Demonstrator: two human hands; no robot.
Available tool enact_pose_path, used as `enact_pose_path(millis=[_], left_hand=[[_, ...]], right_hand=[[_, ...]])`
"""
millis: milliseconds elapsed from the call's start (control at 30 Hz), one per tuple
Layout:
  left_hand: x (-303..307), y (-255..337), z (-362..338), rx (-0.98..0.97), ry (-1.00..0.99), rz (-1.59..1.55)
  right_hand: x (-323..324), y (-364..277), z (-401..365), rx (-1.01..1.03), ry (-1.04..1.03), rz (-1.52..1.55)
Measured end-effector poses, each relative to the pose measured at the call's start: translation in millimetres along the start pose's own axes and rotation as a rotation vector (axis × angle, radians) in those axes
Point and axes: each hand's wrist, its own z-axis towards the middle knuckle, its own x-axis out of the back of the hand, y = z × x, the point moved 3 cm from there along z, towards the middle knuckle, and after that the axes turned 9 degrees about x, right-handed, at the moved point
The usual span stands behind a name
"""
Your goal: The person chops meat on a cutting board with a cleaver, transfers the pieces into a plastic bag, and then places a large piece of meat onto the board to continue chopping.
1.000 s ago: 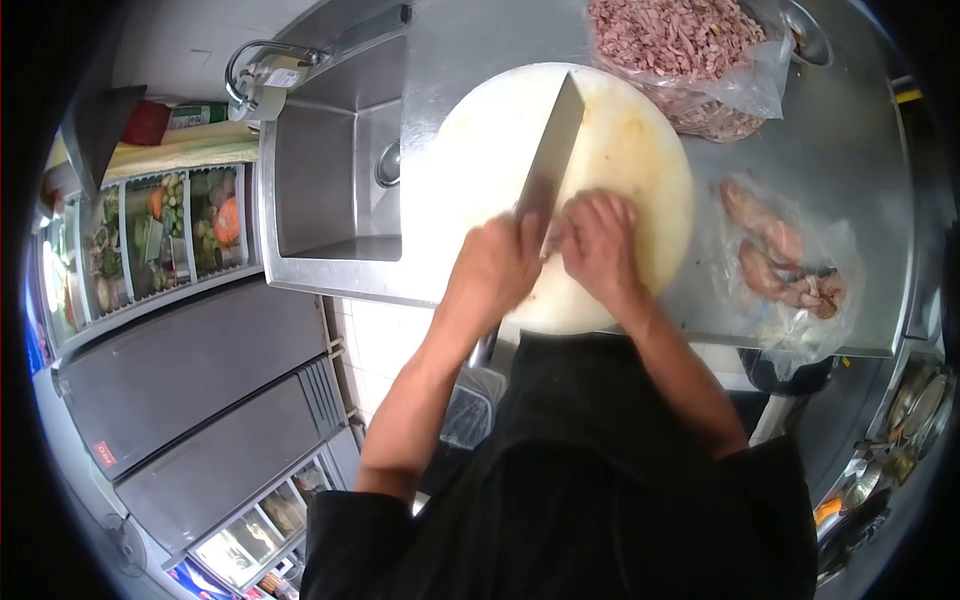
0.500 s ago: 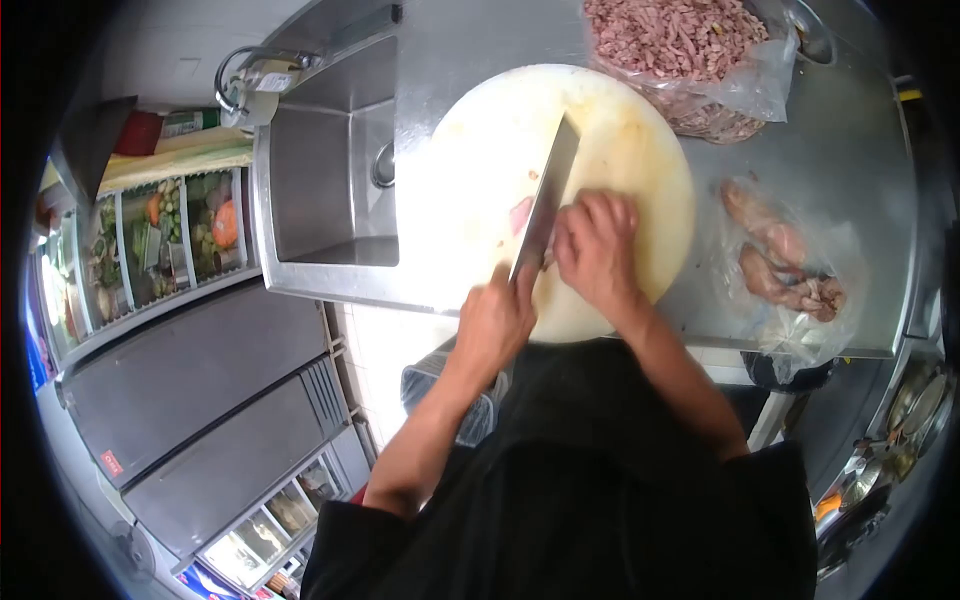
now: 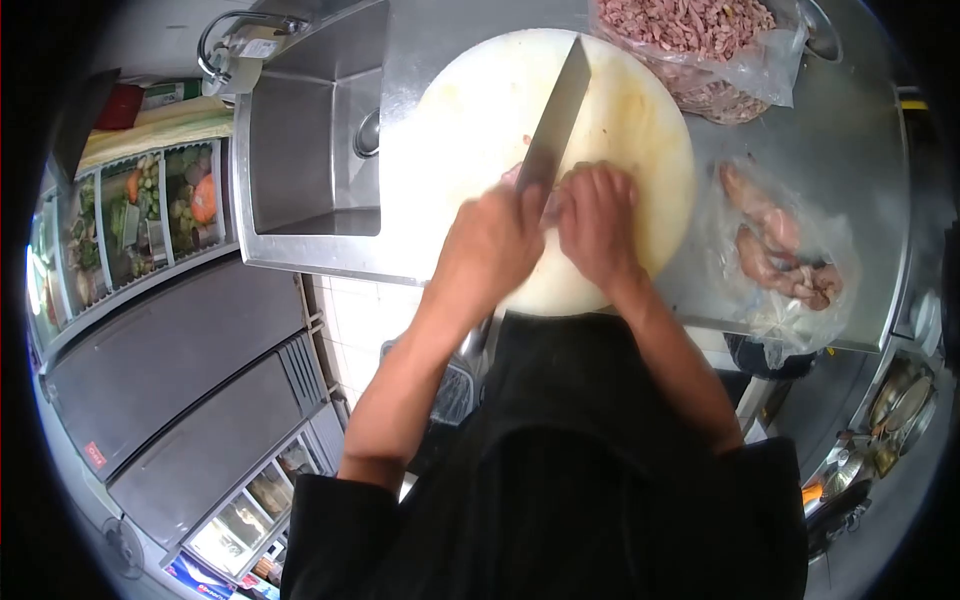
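Observation:
My left hand (image 3: 488, 245) is closed around the handle of a long, broad-bladed knife (image 3: 560, 115), whose tip points away from me over a round white cutting board (image 3: 460, 120). Beside the blade, the curled fingers of my right hand (image 3: 602, 220) press on a small pink piece of meat (image 3: 553, 207), mostly covered by them. Another pink bit of meat (image 3: 511, 175) lies left of the blade, partly behind the knife and my left hand. Tiny scraps dot the board.
Chopped meat (image 3: 700, 30) fills a clear bag at the back right. Larger raw meat pieces (image 3: 765, 225) lie on a plastic bag at the right. A steel sink (image 3: 300, 150) with a faucet (image 3: 235, 20) is on the left, near a vegetable display (image 3: 140, 215).
The knife and my left hand have moved forward along the board, and the blade now sits farther from me. My right hand stays by the blade. The whole view has shifted slightly.

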Motion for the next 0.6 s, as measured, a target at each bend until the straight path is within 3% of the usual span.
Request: enact_pose_path(millis=[167,367,600], left_hand=[[-12,-39,-60,0.108,-0.020,0.167],[-57,-33,6,-0.092,0.198,0.090],[-50,-73,-45,-0.006,0.096,0.069]], right_hand=[[-3,1,4,0.010,0.029,-0.019],[-3,3,5,0.048,0.062,-0.012],[2,0,8,0.054,0.045,0.019]])
